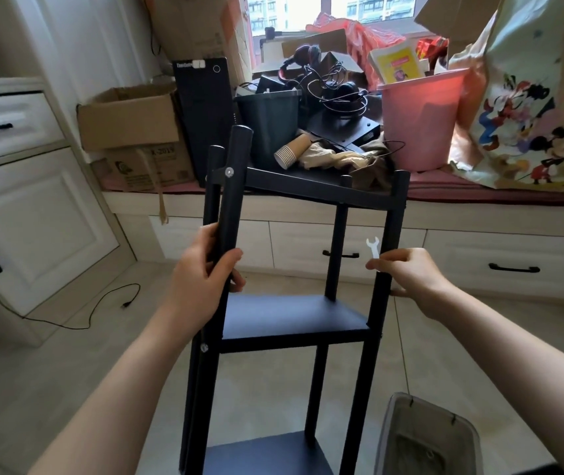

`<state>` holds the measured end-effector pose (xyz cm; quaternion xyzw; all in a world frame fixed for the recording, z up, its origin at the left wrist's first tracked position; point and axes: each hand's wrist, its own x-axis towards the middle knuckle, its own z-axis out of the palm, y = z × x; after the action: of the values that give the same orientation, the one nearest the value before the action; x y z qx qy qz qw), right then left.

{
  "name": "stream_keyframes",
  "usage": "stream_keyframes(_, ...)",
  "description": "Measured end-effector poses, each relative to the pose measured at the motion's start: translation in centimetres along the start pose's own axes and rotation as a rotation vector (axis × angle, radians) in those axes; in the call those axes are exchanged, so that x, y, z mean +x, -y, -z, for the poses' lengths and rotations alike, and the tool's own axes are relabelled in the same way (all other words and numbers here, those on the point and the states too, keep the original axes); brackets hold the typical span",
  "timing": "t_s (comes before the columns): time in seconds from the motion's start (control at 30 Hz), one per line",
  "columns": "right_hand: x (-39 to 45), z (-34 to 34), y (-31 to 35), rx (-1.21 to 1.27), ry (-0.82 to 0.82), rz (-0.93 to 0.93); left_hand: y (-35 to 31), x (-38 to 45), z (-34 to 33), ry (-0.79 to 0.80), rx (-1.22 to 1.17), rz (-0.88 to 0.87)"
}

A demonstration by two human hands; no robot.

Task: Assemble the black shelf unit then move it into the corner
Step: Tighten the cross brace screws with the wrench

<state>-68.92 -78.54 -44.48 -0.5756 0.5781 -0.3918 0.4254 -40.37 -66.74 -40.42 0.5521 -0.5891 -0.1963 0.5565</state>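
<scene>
Both hands gripped the black shelf unit [294, 317]: left hand [205, 272] around two left posts, right hand [407, 272] on the right post, pinching a small white wrench [373, 246].

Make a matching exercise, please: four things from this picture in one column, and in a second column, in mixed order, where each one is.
Things:
1. small white wrench
2. stack of paper cups
3. pink bucket
4. black cable

Places:
A. on the floor, near the white cabinet
B. on the window bench, right of the shelf unit
C. pinched in the right hand
D. lying on its side behind the shelf unit's top board, in front of the dark green bin

Pairs: 1-C, 2-D, 3-B, 4-A
</scene>
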Motion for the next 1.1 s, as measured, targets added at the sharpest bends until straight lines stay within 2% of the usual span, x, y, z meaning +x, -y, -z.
stream_keyframes(0.2,-1.2,-0.2,0.7,-0.144,0.035,0.136,1.4,1.2,2.2,-0.071,0.142,0.054)
stream_keyframes(0.33,-1.9,-0.6,1.2,-0.069,0.003,0.186,2.1,1.4,3.0,-0.123,0.228,0.055)
stream_keyframes(0.6,-3.6,-1.5,2.2,0.013,0.055,0.223,3.4,1.3,4.5,-0.204,0.284,0.035)
stream_keyframes(0.9,-5.0,-2.1,3.3,0.0,0.086,0.292,5.0,1.1,5.4,-0.248,0.252,0.094)
stream_keyframes(1.1,-6.1,-2.7,3.5,0.035,0.05,0.347,5.8,0.7,5.5,-0.233,0.245,0.181)
